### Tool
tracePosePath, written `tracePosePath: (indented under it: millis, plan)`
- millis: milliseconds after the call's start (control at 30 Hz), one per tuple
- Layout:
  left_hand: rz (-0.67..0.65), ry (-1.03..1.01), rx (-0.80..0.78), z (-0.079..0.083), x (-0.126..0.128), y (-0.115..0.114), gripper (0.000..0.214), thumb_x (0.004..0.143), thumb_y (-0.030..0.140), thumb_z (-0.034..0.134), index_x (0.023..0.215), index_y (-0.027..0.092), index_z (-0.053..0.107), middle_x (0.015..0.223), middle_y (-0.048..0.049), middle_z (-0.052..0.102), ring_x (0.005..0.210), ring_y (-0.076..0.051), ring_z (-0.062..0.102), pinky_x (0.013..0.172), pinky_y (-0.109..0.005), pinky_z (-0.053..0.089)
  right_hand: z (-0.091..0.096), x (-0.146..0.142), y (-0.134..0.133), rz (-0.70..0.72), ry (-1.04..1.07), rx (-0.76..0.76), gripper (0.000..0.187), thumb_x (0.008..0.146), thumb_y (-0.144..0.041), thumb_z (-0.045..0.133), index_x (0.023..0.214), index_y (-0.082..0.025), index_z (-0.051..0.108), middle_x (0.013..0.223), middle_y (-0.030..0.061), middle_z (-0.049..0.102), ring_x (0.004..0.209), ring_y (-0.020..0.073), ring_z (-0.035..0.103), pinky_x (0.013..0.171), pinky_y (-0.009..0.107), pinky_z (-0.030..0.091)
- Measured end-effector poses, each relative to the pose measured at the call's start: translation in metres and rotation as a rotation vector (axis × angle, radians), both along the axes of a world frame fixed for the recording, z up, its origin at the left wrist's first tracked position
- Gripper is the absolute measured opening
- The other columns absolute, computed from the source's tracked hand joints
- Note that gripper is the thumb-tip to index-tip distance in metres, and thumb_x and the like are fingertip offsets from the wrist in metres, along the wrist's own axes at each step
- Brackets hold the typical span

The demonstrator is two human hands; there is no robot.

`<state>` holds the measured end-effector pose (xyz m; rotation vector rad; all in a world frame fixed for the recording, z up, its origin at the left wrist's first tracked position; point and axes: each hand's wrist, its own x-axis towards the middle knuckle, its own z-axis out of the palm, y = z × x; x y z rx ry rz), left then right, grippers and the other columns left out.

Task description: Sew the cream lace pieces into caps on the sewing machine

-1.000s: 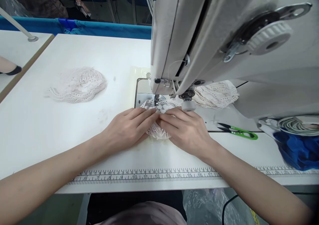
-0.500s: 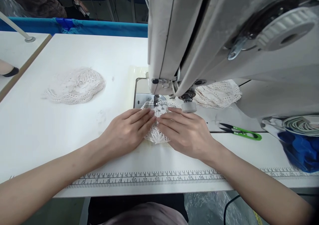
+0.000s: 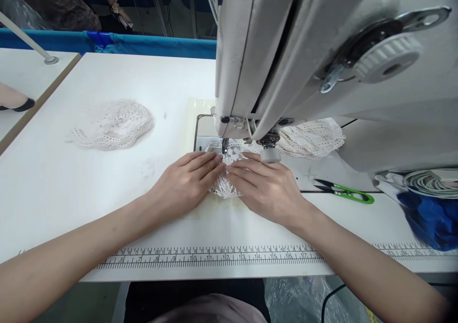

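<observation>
A piece of white lace [image 3: 225, 188] lies on the sewing machine's bed, its far edge under the presser foot [image 3: 224, 145]. My left hand [image 3: 188, 180] rests flat on the lace's left side, fingers stretched toward the needle area. From the other side, my right hand [image 3: 268, 185] lies on the lace with its fingers spread out. The fingertips of both hands nearly meet just in front of the foot. Parts of the lace are hidden beneath my fingers. Above them stands the white sewing machine [image 3: 236, 75].
More white lace is heaped on the left of the table [image 3: 118, 125], and another lace pile [image 3: 311, 139] sits behind the needle. Green thread snips [image 3: 345, 192] lie to the right, near blue cloth [image 3: 424, 218]. A printed ruler [image 3: 209, 257] runs along the front edge.
The lace has slid a little away from me under the foot, its near edge now closer to my fingers. My hands keep much the same pose; the view has shifted slightly.
</observation>
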<state>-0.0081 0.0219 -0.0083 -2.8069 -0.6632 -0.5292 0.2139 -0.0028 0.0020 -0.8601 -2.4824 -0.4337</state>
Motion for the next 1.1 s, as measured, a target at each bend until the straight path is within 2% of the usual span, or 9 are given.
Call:
tracePosePath:
  millis: [200,467,633,733,900,1100]
  plan:
    - [0.047,0.004,0.010,-0.0008,0.0024,0.0032,0.034,0.097,0.017,0.046,0.126,0.007,0.061,0.127,-0.0141,0.064,0.120,-0.027,0.061,0.101,-0.043,0.052,-0.0029,0.0017,0.0038,-0.023,0.001,0.009,0.028,0.086,0.000,0.049,0.091,-0.015,0.072,0.097,0.0025,0.077,0.084,0.0142,0.069,0.079,0.030,0.054]
    - [0.023,0.018,0.045,0.0020,0.0004,-0.0002,0.034,0.096,0.016,0.046,0.125,0.007,0.061,0.124,-0.0132,0.066,0.119,-0.026,0.061,0.105,-0.044,0.049,-0.0036,0.0015,0.0061,-0.024,0.006,-0.004,0.034,0.081,0.005,0.045,0.091,-0.012,0.072,0.097,0.0037,0.077,0.086,0.0162,0.069,0.087,0.033,0.055]
    - [0.055,-0.003,0.004,0.0014,0.0009,0.0038,0.034,0.096,0.017,0.047,0.126,0.011,0.061,0.125,-0.0110,0.066,0.120,-0.025,0.061,0.106,-0.045,0.048,-0.0042,0.0000,0.0067,-0.060,-0.022,-0.025,0.035,0.085,0.004,0.044,0.095,-0.014,0.072,0.097,0.0043,0.077,0.089,0.0168,0.069,0.092,0.035,0.054]
    - [0.021,0.001,0.035,0.0041,0.0006,0.0033,0.031,0.096,0.016,0.049,0.124,0.011,0.062,0.123,-0.0103,0.067,0.117,-0.024,0.063,0.105,-0.045,0.048,-0.0048,0.0001,0.0040,-0.058,-0.033,-0.029,0.031,0.088,0.000,0.047,0.098,-0.015,0.072,0.103,0.0050,0.076,0.091,0.0166,0.069,0.097,0.038,0.052]
    - [-0.009,-0.007,0.041,0.0069,0.0002,0.0004,0.030,0.095,0.014,0.051,0.122,0.009,0.063,0.120,-0.0112,0.068,0.113,-0.024,0.065,0.103,-0.044,0.049,-0.0062,0.0007,0.0002,-0.033,-0.019,-0.012,0.023,0.089,-0.003,0.054,0.100,-0.011,0.072,0.105,0.0084,0.075,0.092,0.0183,0.070,0.096,0.039,0.052]
    - [0.024,-0.022,0.015,0.0039,0.0022,0.0069,0.031,0.095,0.014,0.050,0.123,0.010,0.063,0.120,-0.0115,0.069,0.114,-0.024,0.065,0.104,-0.047,0.048,-0.0073,-0.0009,0.0043,-0.085,-0.055,0.012,0.025,0.091,-0.004,0.052,0.102,-0.013,0.072,0.103,0.0057,0.076,0.091,0.0169,0.070,0.098,0.039,0.052]
